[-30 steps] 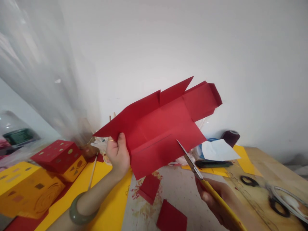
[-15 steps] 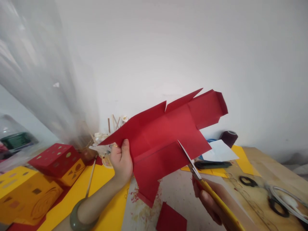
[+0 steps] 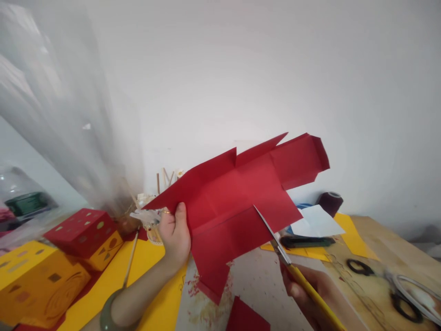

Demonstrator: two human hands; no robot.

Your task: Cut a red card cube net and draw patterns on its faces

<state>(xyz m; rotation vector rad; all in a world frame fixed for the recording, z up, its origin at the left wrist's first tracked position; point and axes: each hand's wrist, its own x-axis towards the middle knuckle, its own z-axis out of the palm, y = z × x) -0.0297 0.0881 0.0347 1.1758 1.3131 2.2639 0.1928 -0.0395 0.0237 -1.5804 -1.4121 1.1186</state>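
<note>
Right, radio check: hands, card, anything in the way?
Left hand gripping red card, held up. Right hand on yellow-handled cutting tool, blade across card's near edge. Red piece lying below, nothing seen blocking the blade.

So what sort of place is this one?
Likely a papercraft work table, though home or studio isn't clear: a folded, slit red card sheet, a red box dotted with small shapes, and black-handled scissors.

One creased sheet (image 3: 223,202), one yellow-handled tool (image 3: 310,290), two boxes (image 3: 81,234) (image 3: 37,285), one bottle (image 3: 26,201)
</note>
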